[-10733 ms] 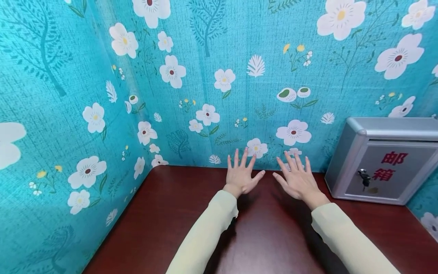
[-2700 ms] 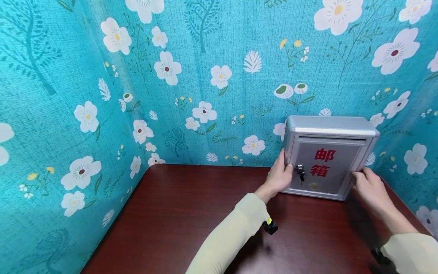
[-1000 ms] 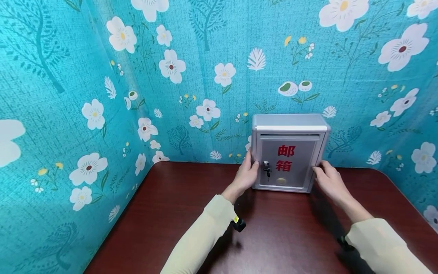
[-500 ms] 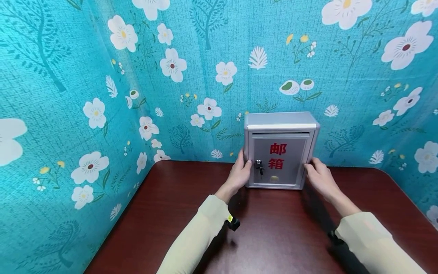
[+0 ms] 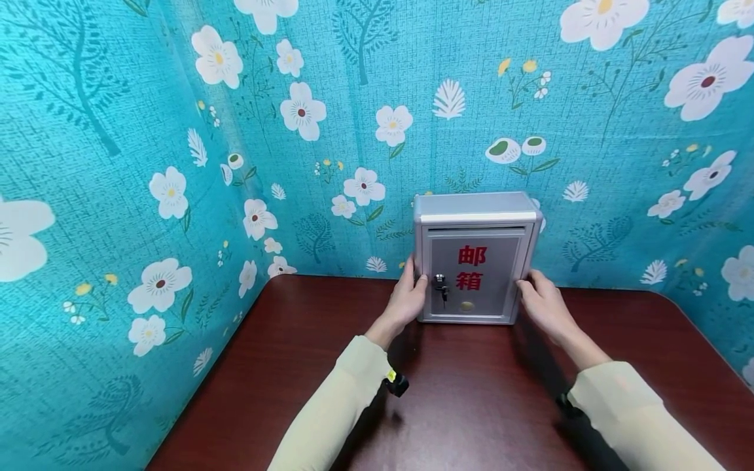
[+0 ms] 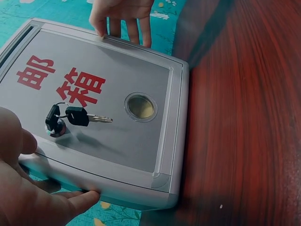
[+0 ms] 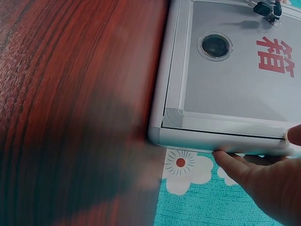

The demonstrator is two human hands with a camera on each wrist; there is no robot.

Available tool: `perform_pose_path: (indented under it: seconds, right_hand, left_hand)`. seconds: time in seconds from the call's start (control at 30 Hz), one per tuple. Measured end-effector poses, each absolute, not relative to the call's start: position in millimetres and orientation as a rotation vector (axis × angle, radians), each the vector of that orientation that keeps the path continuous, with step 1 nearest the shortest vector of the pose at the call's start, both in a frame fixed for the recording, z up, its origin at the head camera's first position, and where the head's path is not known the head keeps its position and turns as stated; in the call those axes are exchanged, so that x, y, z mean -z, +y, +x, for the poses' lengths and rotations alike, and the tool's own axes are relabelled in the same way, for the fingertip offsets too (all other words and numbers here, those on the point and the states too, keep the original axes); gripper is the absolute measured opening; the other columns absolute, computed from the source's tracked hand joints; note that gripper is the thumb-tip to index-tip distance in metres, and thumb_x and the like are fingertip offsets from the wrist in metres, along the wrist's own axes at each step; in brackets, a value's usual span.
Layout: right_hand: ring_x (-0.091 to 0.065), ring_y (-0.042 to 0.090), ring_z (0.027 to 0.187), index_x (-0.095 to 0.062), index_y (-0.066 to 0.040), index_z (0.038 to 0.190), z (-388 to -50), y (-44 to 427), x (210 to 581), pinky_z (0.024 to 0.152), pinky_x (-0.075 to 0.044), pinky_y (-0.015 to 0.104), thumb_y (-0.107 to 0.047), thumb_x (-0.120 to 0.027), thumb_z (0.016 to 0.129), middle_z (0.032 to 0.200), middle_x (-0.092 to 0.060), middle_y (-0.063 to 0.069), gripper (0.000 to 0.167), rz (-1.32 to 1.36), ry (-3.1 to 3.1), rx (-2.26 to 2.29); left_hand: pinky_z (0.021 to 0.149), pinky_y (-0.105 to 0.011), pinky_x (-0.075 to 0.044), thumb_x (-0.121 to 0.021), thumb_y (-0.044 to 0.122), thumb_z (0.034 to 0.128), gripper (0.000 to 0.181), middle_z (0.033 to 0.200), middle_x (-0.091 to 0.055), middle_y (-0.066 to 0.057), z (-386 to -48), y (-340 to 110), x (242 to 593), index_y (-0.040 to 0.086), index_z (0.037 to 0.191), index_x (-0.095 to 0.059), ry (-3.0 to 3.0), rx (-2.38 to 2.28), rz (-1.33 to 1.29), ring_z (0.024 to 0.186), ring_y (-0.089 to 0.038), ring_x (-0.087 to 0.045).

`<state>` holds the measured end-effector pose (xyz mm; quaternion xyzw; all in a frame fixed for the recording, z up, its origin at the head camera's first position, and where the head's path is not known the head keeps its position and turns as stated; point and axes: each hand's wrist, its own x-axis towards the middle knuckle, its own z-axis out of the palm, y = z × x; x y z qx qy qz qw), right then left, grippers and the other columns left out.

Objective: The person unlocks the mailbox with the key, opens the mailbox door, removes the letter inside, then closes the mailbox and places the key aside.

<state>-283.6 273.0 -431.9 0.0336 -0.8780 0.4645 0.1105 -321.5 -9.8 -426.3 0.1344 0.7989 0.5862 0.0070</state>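
A silver metal mailbox (image 5: 483, 261) with red Chinese characters stands upright at the back of the table, close to the blue cloth. My left hand (image 5: 405, 299) grips its left side, thumb at the front edge and fingers along the side wall. On the opposite side my right hand (image 5: 549, 307) holds the box in the same way, as the right wrist view confirms. Keys (image 6: 79, 116) hang from the lock on the door, near my left thumb. Below the characters is a small round window (image 6: 140, 106). The box's back is hidden.
The dark red wooden table (image 5: 330, 340) runs beneath both forearms. Blue floral cloth (image 5: 330, 131) rises behind it and along the left and right. A black wrist device (image 5: 397, 384) sits under my left cuff.
The mailbox, at the far right earlier and then gripped by both hands, has moved left to the table's back middle. In the last half second it has shifted slightly further left.
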Motion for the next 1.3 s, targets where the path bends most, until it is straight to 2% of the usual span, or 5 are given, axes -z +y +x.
perform_pose_path:
  seconds: [0.27,0.63,0.9,1.17,1.3]
  right_hand:
    - [-0.051,0.037,0.118,-0.036,0.009,0.15,-285,268,432,0.089,-0.046,0.04,-0.031,-0.032,0.111,0.139,-0.05,0.031,0.056,0.093,-2.586,-1.374]
    - [-0.056,0.036,0.11,-0.036,0.009,0.151,-283,263,431,0.08,-0.046,0.026,-0.031,-0.032,0.111,0.134,-0.054,0.031,0.056,0.061,-2.581,-1.378]
    - [-0.049,0.045,0.132,-0.023,0.008,0.158,-283,265,429,0.1,-0.05,0.057,-0.036,-0.031,0.112,0.151,-0.039,0.036,0.064,0.087,-2.635,-1.484]
    - [-0.046,0.052,0.135,-0.015,0.008,0.16,-274,266,422,0.103,-0.046,0.061,-0.032,-0.041,0.11,0.155,-0.033,0.037,0.069,0.1,-2.73,-1.378]
    - [-0.048,0.054,0.131,-0.029,0.013,0.154,-267,267,411,0.104,-0.042,0.064,-0.026,-0.046,0.108,0.147,-0.043,0.039,0.063,0.088,-2.788,-1.156]
  left_hand:
    - [0.122,-0.05,-0.024,-0.041,0.028,0.1108,0.064,0.17,-0.019,-0.004,-321,-15,429,0.023,0.167,-0.009,2.511,-1.816,0.409,0.154,-0.023,-0.021]
    - [0.123,-0.049,-0.023,-0.041,0.027,0.1108,0.064,0.171,-0.017,-0.004,-323,-20,425,0.023,0.167,-0.01,2.501,-1.802,0.435,0.155,-0.022,-0.018]
    - [0.124,-0.048,-0.019,-0.041,0.026,0.1112,0.065,0.172,-0.012,-0.005,-326,-23,425,0.019,0.167,-0.008,2.449,-1.824,0.455,0.156,-0.022,-0.012]
    - [0.125,-0.049,-0.014,-0.038,0.039,0.1113,0.064,0.172,-0.008,-0.003,-324,-24,426,0.024,0.167,-0.009,2.439,-1.841,0.394,0.157,-0.019,-0.007]
    - [0.125,-0.048,-0.013,-0.035,0.043,0.1111,0.064,0.172,-0.01,-0.003,-325,-22,425,0.023,0.167,-0.011,2.43,-1.885,0.395,0.157,-0.018,-0.006]
